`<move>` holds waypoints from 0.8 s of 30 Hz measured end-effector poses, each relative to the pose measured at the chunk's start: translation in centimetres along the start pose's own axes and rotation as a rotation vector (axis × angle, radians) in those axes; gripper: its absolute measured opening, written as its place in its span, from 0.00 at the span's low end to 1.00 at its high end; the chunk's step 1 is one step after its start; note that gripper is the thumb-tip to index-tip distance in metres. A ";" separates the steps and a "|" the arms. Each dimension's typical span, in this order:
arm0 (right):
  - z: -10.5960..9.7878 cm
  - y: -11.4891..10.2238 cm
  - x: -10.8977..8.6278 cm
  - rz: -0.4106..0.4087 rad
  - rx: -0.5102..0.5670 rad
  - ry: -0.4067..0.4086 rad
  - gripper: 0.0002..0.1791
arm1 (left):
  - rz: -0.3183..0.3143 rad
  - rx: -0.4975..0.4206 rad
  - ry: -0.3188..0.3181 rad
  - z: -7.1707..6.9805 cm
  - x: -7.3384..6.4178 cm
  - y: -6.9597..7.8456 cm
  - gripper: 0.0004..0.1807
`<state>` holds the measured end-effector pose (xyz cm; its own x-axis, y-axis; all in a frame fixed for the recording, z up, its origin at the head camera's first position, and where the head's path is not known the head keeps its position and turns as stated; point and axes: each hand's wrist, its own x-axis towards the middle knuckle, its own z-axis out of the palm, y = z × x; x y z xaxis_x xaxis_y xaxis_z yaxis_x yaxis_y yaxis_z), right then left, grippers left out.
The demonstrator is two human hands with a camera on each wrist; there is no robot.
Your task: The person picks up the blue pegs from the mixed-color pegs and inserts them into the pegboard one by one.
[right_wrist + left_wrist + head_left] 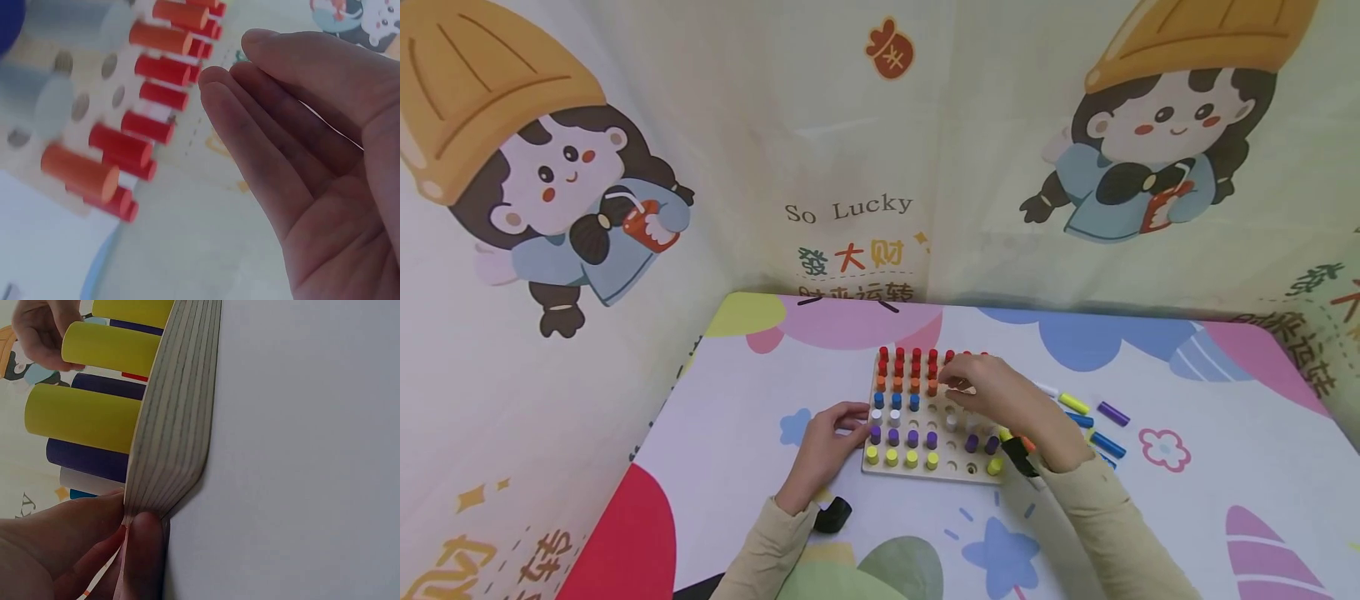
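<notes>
A wooden pegboard (917, 477) lies on the table, with rows of red pegs (917, 354), orange pegs (897, 384), blue pegs (897, 402), white pegs (895, 418), purple pegs (913, 439) and yellow pegs (912, 458). At its left edge my left hand (827, 442) pinches the board between thumb and finger, as the left wrist view shows beside the layered side (175, 412). My right hand (1003, 396) hovers over the board's back right part. The right wrist view shows its fingers (259, 147) loosely bent, thumb apart, nothing between them. That hand hides some holes and pegs.
Loose pegs lie right of the board: a yellow peg (1074, 403), a purple peg (1113, 413) and several blue pegs (1108, 444), partly behind my right forearm. A printed curtain (850, 125) stands behind the table.
</notes>
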<state>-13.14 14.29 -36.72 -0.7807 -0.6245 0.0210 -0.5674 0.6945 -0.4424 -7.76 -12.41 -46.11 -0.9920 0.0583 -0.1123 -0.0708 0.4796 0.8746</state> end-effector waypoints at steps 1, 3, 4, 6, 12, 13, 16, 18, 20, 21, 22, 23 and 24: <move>-0.1 0.2 -0.2 -0.004 0.000 0.008 0.09 | 0.000 -0.002 0.000 0.0 0.0 0.0 0.17; -0.4 0.5 -0.6 -0.001 0.009 0.018 0.10 | 0.001 -0.004 0.000 0.0 0.0 -0.1 0.17; -0.5 0.6 -0.7 0.002 0.012 0.021 0.10 | 0.002 -0.004 -0.001 0.0 0.0 -0.1 0.17; -0.8 1.0 -1.1 0.006 0.012 0.028 0.09 | 0.009 -0.001 0.000 0.0 0.0 -0.2 0.17; -1.2 2.0 -2.1 0.028 0.013 0.041 0.09 | 0.007 0.006 0.002 0.1 0.0 -0.2 0.17; -1.3 2.2 -2.3 0.040 0.017 0.039 0.10 | 0.006 0.004 0.001 0.1 0.0 -0.2 0.17; -1.3 2.9 -2.9 0.066 0.029 0.032 0.11 | 0.004 0.001 0.002 0.1 0.0 -0.1 0.17; -1.4 3.3 -3.2 0.069 0.030 0.032 0.11 | 0.004 0.002 0.003 0.1 0.0 -0.1 0.17; -1.4 3.7 -3.4 0.073 0.026 0.031 0.12 | 0.003 -0.001 0.005 0.1 0.0 -0.1 0.17; -1.5 3.8 -3.6 0.080 0.026 0.032 0.12 | 0.002 -0.002 0.005 0.1 0.0 -0.1 0.17; -1.5 3.9 -3.7 0.083 0.023 0.033 0.11 | 0.002 -0.003 0.004 0.1 0.0 -0.1 0.17; -1.5 4.1 -3.8 0.092 0.018 0.033 0.11 | 0.002 -0.003 0.004 0.1 0.0 -0.1 0.17; -1.5 4.2 -3.9 0.097 0.015 0.032 0.11 | 0.003 -0.004 0.004 0.1 0.0 -0.1 0.17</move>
<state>-12.87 20.22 -37.32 -0.8400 -0.5426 0.0057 -0.4848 0.7458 -0.4568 -7.70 -12.40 -46.21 -0.9925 0.0563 -0.1081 -0.0685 0.4760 0.8768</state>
